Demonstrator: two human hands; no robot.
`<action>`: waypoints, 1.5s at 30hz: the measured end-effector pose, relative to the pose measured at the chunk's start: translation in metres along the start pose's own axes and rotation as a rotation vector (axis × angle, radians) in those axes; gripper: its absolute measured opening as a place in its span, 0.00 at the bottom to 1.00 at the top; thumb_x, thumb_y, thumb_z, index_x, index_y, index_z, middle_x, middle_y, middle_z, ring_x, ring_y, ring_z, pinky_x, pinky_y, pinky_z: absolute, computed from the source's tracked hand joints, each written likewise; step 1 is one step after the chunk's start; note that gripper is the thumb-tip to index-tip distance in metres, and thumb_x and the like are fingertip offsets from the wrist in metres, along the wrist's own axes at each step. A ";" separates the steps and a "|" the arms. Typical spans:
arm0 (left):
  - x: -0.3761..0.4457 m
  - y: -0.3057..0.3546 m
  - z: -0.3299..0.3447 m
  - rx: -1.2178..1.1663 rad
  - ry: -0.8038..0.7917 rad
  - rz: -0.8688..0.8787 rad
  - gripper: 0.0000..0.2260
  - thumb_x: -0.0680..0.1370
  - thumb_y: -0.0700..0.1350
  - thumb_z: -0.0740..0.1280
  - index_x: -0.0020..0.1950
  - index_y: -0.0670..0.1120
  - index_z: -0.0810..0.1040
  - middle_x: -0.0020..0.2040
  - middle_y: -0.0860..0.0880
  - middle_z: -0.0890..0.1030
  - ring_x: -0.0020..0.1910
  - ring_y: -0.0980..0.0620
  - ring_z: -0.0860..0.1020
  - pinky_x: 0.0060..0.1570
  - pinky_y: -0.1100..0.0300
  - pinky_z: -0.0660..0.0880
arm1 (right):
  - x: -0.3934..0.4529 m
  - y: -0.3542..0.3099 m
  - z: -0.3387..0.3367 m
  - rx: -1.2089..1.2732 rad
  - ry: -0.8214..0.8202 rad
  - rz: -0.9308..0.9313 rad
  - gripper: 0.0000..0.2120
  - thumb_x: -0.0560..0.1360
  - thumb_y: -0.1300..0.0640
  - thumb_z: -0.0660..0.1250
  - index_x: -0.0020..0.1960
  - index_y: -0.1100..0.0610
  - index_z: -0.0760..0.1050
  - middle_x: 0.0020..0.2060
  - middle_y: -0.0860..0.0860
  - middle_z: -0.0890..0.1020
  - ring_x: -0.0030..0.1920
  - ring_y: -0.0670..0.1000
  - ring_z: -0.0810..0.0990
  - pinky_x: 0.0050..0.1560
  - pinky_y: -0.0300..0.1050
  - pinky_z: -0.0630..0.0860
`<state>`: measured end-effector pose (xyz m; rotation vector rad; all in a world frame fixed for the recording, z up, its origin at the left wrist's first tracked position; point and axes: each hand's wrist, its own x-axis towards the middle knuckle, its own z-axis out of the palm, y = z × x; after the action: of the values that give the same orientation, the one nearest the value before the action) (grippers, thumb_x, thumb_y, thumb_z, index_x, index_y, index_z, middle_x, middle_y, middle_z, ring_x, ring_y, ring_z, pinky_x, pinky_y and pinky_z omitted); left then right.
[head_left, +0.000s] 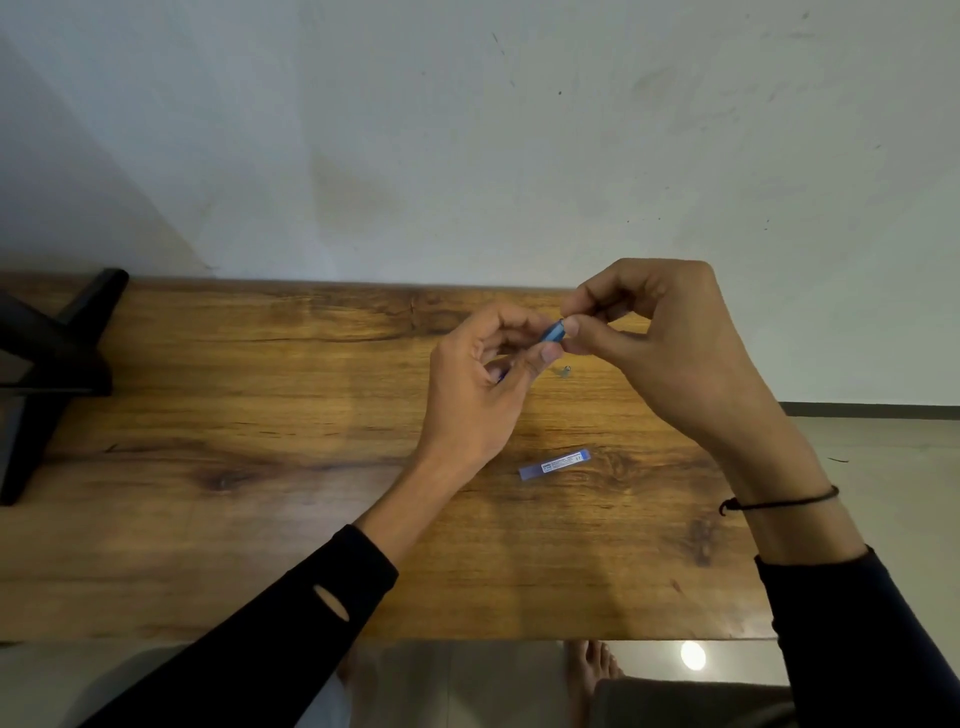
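Fingers of the left hand (483, 384) curl round a blue barrel (554, 331), held above the tabletop (260, 415) near its far edge; the right hand (670, 343) pinches the barrel's upper end between thumb and forefinger. Whatever goes into that end looks thin, so a skewed push could snap or drop it; the small metal piece (565, 371) lying just beneath the hands, and the slim refill case (555, 464) nearer the person, could be swept away by a lowered wrist.

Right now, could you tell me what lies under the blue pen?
On the wooden table beneath the blue pen lies a small metal piece; the left hand hides the rest.
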<state>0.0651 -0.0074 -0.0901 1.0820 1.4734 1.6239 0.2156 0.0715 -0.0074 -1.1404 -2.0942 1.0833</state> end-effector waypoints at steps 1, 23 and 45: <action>0.000 0.000 0.000 -0.001 0.004 0.001 0.07 0.78 0.37 0.78 0.55 0.41 0.83 0.51 0.44 0.88 0.50 0.46 0.87 0.51 0.49 0.87 | 0.000 0.002 0.000 0.017 -0.006 -0.007 0.04 0.77 0.63 0.78 0.50 0.57 0.86 0.42 0.49 0.88 0.47 0.51 0.89 0.51 0.58 0.87; 0.005 0.002 -0.003 -0.171 0.035 -0.021 0.06 0.81 0.40 0.75 0.54 0.49 0.83 0.46 0.48 0.90 0.52 0.45 0.89 0.63 0.36 0.83 | 0.005 0.063 0.031 -0.616 -0.193 -0.038 0.07 0.78 0.67 0.68 0.51 0.56 0.79 0.47 0.55 0.82 0.48 0.64 0.82 0.46 0.60 0.80; 0.015 0.005 -0.014 -0.230 0.104 -0.033 0.06 0.81 0.36 0.74 0.57 0.41 0.82 0.44 0.50 0.90 0.50 0.50 0.90 0.57 0.52 0.86 | -0.003 0.048 0.063 -0.508 -0.439 -0.171 0.17 0.80 0.64 0.69 0.67 0.51 0.77 0.54 0.50 0.73 0.46 0.55 0.79 0.42 0.55 0.79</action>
<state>0.0462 -0.0007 -0.0835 0.8515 1.3228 1.7989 0.1918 0.0589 -0.0822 -0.9677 -2.8708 0.7897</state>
